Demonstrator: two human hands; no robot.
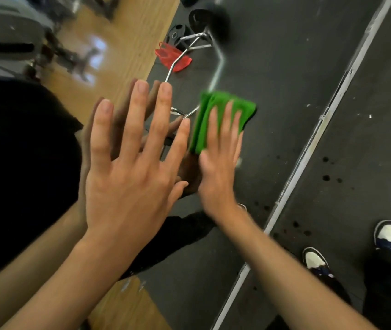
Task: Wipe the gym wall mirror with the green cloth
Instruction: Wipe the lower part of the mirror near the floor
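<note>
The wall mirror (273,67) fills most of the view, and its metal bottom frame (308,148) runs diagonally at the right. A folded green cloth (216,106) lies flat against the glass. My right hand (220,163) presses it with straight fingers and looks motion-blurred. To its left, my left hand (132,163) rests flat on the glass with fingers spread, its reflection showing just behind it.
In the mirror I see a curl bar with black weight plates (201,22), a red bag (173,58), wooden flooring (123,39) and dark rubber floor. My two shoes (389,236) stand on dark floor right of the frame.
</note>
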